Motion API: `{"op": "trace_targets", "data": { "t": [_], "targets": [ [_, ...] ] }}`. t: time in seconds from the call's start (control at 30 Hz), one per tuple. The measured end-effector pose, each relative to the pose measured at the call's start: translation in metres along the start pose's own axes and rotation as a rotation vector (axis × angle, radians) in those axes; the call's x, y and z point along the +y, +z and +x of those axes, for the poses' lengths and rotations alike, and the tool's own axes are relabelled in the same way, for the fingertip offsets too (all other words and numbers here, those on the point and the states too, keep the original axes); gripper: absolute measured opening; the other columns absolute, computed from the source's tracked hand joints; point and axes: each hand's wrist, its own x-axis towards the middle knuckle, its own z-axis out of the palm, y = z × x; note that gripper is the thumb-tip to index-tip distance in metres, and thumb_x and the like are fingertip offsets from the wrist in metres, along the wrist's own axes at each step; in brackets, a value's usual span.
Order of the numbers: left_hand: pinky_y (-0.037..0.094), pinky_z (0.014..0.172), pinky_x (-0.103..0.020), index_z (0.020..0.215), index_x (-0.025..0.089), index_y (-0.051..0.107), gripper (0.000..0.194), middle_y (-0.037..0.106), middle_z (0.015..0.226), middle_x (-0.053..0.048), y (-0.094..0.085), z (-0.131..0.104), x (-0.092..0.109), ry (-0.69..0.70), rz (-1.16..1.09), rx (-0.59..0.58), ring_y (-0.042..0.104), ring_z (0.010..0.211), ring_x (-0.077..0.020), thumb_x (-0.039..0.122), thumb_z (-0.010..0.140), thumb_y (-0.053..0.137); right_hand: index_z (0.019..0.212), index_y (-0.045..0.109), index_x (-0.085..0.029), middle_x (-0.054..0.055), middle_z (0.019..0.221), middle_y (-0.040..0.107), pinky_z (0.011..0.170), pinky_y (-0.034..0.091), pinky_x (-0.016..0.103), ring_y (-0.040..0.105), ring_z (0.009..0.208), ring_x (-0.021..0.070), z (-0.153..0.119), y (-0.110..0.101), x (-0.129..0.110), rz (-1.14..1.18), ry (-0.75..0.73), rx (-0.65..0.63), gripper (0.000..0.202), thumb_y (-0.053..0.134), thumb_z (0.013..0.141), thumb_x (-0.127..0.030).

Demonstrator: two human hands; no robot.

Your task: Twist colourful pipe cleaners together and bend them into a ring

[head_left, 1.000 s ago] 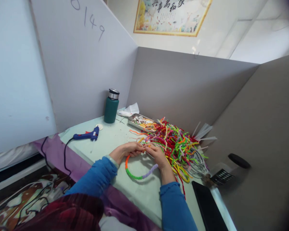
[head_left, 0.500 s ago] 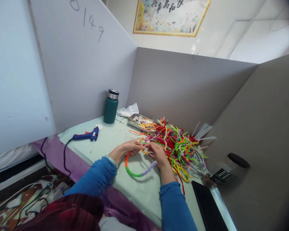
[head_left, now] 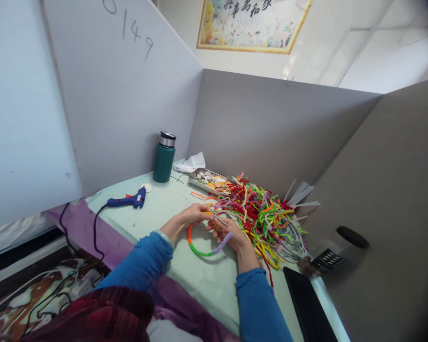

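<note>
My left hand (head_left: 197,214) pinches the upper end of a curved hoop (head_left: 200,253) wrapped in fuzzy orange, green and purple pipe cleaner. The hoop hangs below my hands, with its purple end rising beside my right hand (head_left: 231,232). My right fingers are curled close to the left fingertips, under a thin pale grey strand (head_left: 220,220). What lies between the right fingers is too small to make out. Just beyond both hands is a tangled heap of colourful pipe cleaners (head_left: 260,209).
A metal tray (head_left: 210,181) of small discs stands behind the heap. At the left lie a blue glue gun (head_left: 128,200) with its cord and a white disc (head_left: 147,188). A green bottle (head_left: 164,159) stands near the partition. A black flat object (head_left: 308,304) lies at the right edge.
My right hand has turned palm upward and dropped slightly, its fingers curling under the strand. The hoop has shifted a little right and up. My left hand stays almost in place.
</note>
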Motion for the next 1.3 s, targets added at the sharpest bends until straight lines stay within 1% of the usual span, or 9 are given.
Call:
{"op": "trace_targets", "data": {
  "t": [0.1,0.23,0.33,0.43,0.67,0.8,0.93,1.1,1.3],
  "targets": [
    [0.014,0.039,-0.021,0.074,0.014,0.055,0.040,0.047,0.052,0.006,0.000,0.001,-0.001,0.017,0.022,0.028,0.028,0.040,-0.0027,0.043,0.057,0.075,0.088,0.065,-0.014,0.008,0.077,0.069,0.038,0.038,0.018,0.054,0.046,0.0083,0.000,0.000,0.000,-0.040,-0.016,0.003,0.038,0.072,0.067,-0.045],
    [0.014,0.038,-0.022,0.073,0.013,0.057,0.040,0.044,0.049,0.006,0.001,0.001,-0.001,0.013,0.070,0.027,0.025,0.039,-0.0030,0.046,0.058,0.073,0.080,0.065,-0.013,0.001,0.062,0.063,0.034,0.031,0.016,0.046,0.039,0.0053,0.003,-0.001,0.003,-0.071,-0.042,0.098,0.038,0.072,0.065,-0.047],
    [0.013,0.039,-0.022,0.069,0.012,0.057,0.039,0.039,0.047,0.007,0.001,0.000,0.000,0.025,0.079,0.019,0.024,0.039,-0.0032,0.048,0.062,0.071,0.078,0.065,-0.013,0.000,0.059,0.061,0.033,0.030,0.016,0.045,0.038,0.0050,0.005,-0.002,0.003,-0.093,-0.046,0.160,0.038,0.073,0.064,-0.048],
    [0.012,0.039,-0.023,0.066,0.013,0.052,0.041,0.036,0.047,0.007,0.002,-0.001,0.001,0.037,0.006,-0.020,0.021,0.038,-0.0027,0.053,0.069,0.063,0.078,0.066,-0.014,0.000,0.059,0.061,0.034,0.031,0.017,0.046,0.039,0.0056,0.005,-0.003,0.003,-0.111,-0.053,0.176,0.036,0.074,0.063,-0.046],
    [0.010,0.037,-0.021,0.077,0.015,0.047,0.038,0.053,0.062,0.002,0.000,0.000,0.001,0.031,-0.104,-0.085,0.023,0.038,-0.0010,0.048,0.071,0.065,0.073,0.066,-0.016,-0.001,0.058,0.059,0.036,0.030,0.019,0.045,0.039,0.0058,0.006,0.000,0.000,-0.138,-0.065,0.250,0.035,0.075,0.059,-0.047],
    [0.008,0.035,-0.021,0.077,0.015,0.048,0.038,0.054,0.062,0.002,-0.003,-0.001,0.001,-0.011,-0.133,-0.177,0.020,0.037,-0.0004,0.046,0.069,0.068,0.073,0.066,-0.017,-0.002,0.059,0.058,0.039,0.030,0.021,0.044,0.041,0.0072,0.007,-0.002,0.000,-0.140,-0.119,0.314,0.034,0.076,0.057,-0.046],
    [0.007,0.034,-0.021,0.072,0.013,0.052,0.038,0.047,0.054,0.005,-0.004,-0.002,0.002,-0.085,-0.119,-0.255,0.019,0.035,-0.0002,0.047,0.066,0.070,0.071,0.067,-0.018,-0.002,0.059,0.056,0.041,0.030,0.023,0.042,0.044,0.0084,0.007,-0.004,-0.001,-0.167,-0.212,0.350,0.031,0.077,0.056,-0.043],
    [0.008,0.034,-0.021,0.074,0.011,0.055,0.040,0.049,0.054,0.003,-0.005,-0.002,-0.001,-0.137,-0.092,-0.263,0.021,0.035,-0.0003,0.046,0.063,0.072,0.068,0.067,-0.018,-0.003,0.055,0.054,0.043,0.024,0.023,0.036,0.043,0.0074,0.009,-0.004,-0.001,-0.226,-0.280,0.355,0.027,0.074,0.059,-0.042],
    [0.010,0.034,-0.019,0.079,0.014,0.054,0.041,0.050,0.058,0.004,-0.004,-0.004,-0.001,-0.194,-0.060,-0.261,0.023,0.034,-0.0007,0.047,0.063,0.072,0.069,0.068,-0.018,-0.002,0.057,0.056,0.044,0.026,0.023,0.037,0.045,0.0075,0.010,-0.004,0.001,-0.278,-0.302,0.365,0.026,0.073,0.060,-0.041]
  ]
}}
